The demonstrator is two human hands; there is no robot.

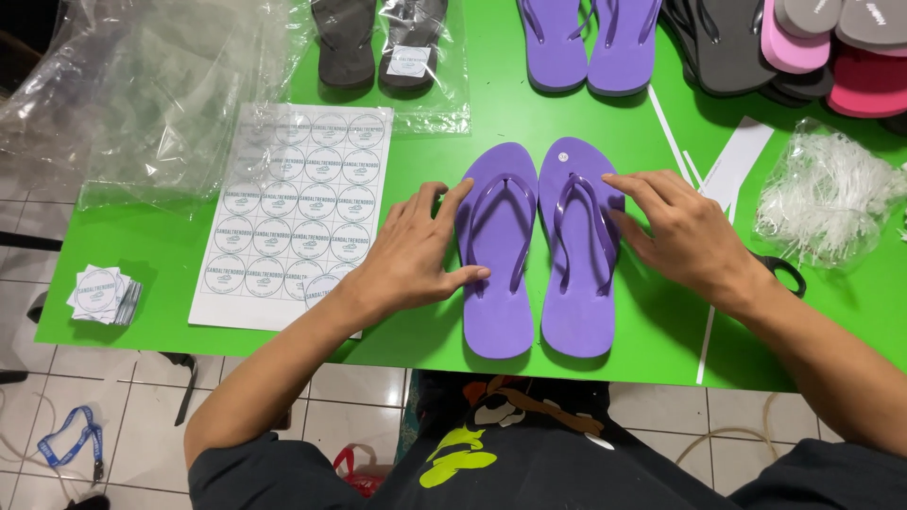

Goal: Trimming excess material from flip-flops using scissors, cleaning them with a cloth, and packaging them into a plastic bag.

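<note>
Purple foam flip-flops, one pair, are lying side by side at the near edge of the green table (pixel 189 236), long axes running away from the person, heels toward the body.

Head view: left hand (pixel 411 255) is resting flat, fingers spread, on the outer edge of the left flip-flop (pixel 498 283), thumb lying across the sole below the strap. Not gripping, just pressing. Right hand (pixel 685 236) is likewise flat and spread, fingertips touching the strap side of the right flip-flop (pixel 578 302). Each hand is sitting on its own side's sandal; the two soles are touching or nearly so between them.

Left of the left hand: sticker sheet (pixel 293 208) of round labels, close by. Small stack of cut labels (pixel 102 295) farther left. Clear plastic bags (pixel 161 94) beyond. Another purple pair (pixel 590 42) at the far edge, white plastic ties (pixel 827 194) right.
</note>
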